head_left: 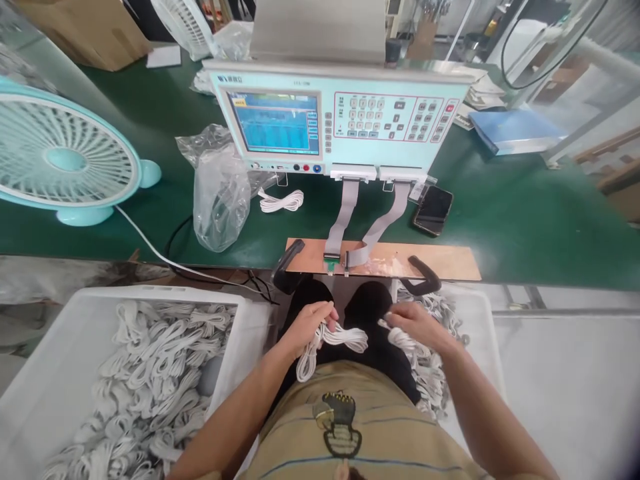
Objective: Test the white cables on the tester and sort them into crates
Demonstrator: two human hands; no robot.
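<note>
My left hand (314, 325) is closed around a bundled white cable (350, 339), whose loops hang out on both sides of the fingers. Over my lap to the right, my right hand (411, 323) grips a second bundled white cable (401, 341); its loops droop below the fingers. Ahead of both hands, a copper-coloured board (400, 257) lies along the table's front edge, held by black clamps. Two grey ribbon cables (343, 213) run from the tester (330, 120) to small connectors (331, 267) on this board. The tester's screen is lit blue.
At the left, a white bin (233, 347) holds many bundled cables; another white bin (483, 333) with bundles stands at the right. On the green table (480, 227) are a fan (67, 160), plastic bag (220, 200), loose cable bundle (281, 201), phone (433, 211) and blue folder (517, 130).
</note>
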